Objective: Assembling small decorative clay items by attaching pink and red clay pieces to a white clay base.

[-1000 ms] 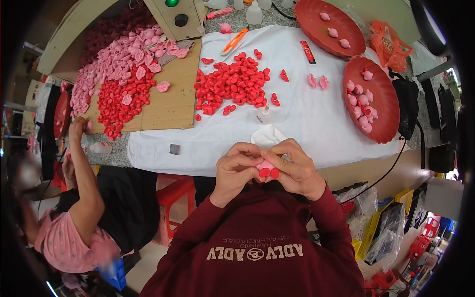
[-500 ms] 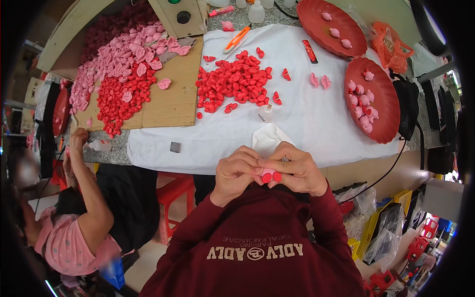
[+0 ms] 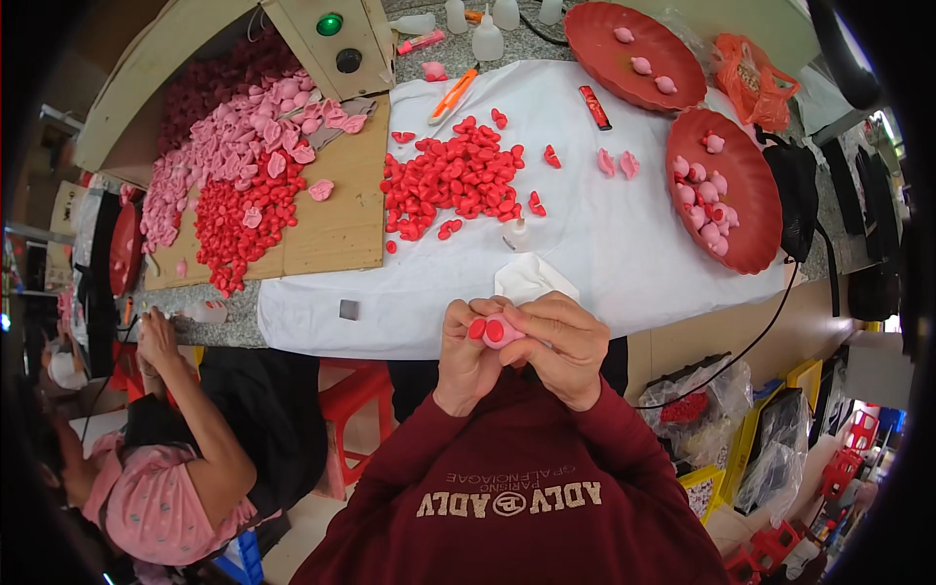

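A small pink moulded piece with two round red ends is pinched between the fingertips of both hands, just in front of the table edge. My left hand closes on its left side, thumb and fingers together. From the right, my right hand grips it; its fingers partly cover the piece. A crumpled white tissue lies just beyond them, with a small white bottle behind it. Farther back on the white cloth spreads a heap of small red pieces. Two loose pink pieces lie to its right.
Two red scalloped trays at the right hold pink pieces. At left, cardboard bears pink and red heaps beside a machine housing. An orange cutter and grey block lie on the cloth. A co-worker sits left.
Both hands have shifted slightly left with the pink piece, and its red ends have turned to face up and left. The view has tilted a little.
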A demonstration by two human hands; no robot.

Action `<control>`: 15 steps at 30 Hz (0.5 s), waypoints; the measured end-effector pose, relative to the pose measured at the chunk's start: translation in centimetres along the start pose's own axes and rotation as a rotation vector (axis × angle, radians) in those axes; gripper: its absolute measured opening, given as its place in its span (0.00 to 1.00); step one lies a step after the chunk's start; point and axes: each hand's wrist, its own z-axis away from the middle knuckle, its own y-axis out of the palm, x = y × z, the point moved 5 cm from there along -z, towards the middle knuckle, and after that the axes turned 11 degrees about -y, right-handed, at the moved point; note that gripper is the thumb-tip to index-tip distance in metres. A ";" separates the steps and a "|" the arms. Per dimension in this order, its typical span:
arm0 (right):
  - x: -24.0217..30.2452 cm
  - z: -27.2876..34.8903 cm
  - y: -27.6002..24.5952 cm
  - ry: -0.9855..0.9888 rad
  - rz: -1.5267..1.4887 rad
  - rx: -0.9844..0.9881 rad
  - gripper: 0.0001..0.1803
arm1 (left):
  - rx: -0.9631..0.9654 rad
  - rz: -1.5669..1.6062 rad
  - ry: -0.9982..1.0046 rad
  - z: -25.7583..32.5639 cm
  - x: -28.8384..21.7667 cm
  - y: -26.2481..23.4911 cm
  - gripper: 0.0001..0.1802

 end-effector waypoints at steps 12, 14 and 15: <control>-5.2 5.8 1.2 0.453 -0.981 -0.379 0.13 | 0.004 -0.781 0.287 0.5 -2.0 2.1 0.10; -5.2 5.7 1.5 0.537 -1.091 -0.350 0.12 | -0.003 -0.777 0.249 0.4 -2.2 3.1 0.13; -5.3 5.8 1.4 0.538 -1.090 -0.347 0.12 | -0.043 -0.811 0.251 0.2 -2.3 3.8 0.15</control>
